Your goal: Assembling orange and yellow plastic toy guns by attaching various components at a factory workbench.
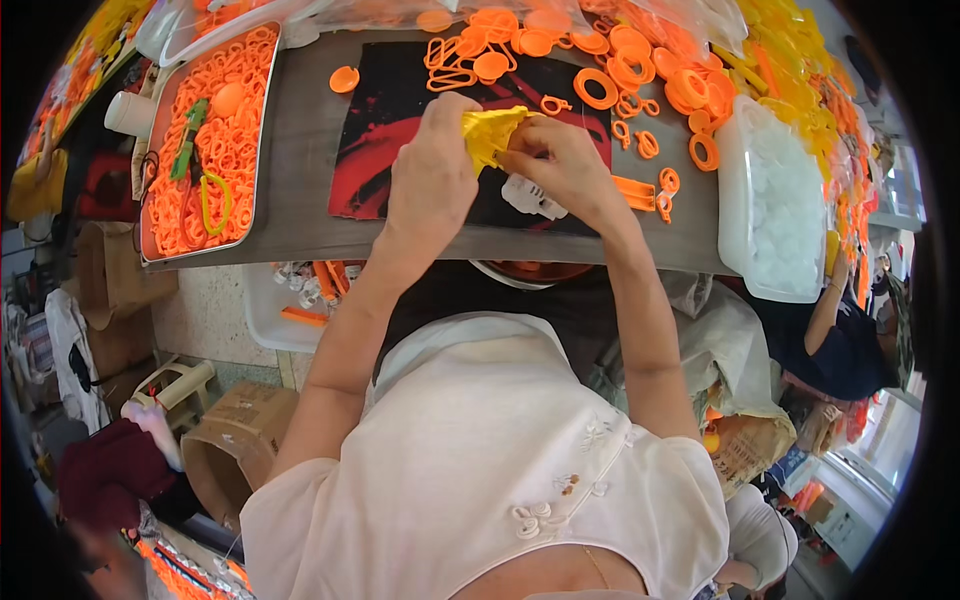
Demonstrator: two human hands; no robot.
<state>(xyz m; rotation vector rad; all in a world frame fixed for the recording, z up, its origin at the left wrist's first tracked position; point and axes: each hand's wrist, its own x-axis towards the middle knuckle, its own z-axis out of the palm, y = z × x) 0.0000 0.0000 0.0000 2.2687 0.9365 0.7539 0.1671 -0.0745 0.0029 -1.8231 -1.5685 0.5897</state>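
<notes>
A crumpled, thin, bright yellow piece (488,135), perhaps cloth or soft plastic, is stretched between my two hands above a black and red mat (375,150). My left hand (435,165) has its fingers closed on the piece's left side, knuckles up. On its right edge the thumb and bent fingers of my right hand (565,162) pinch it. Just below the right fingers is a whitish translucent plastic part (530,197); whether it touches the hand I cannot tell. An orange strip-shaped part (634,193) lies beside my right wrist.
At the left, a tray (268,130) holds small orange rings and green-handled snips (188,140). Orange discs and rings (630,55) are heaped at the back right. A tub (735,190) of clear parts stands right, before a yellow pile (780,60). Other people sit nearby.
</notes>
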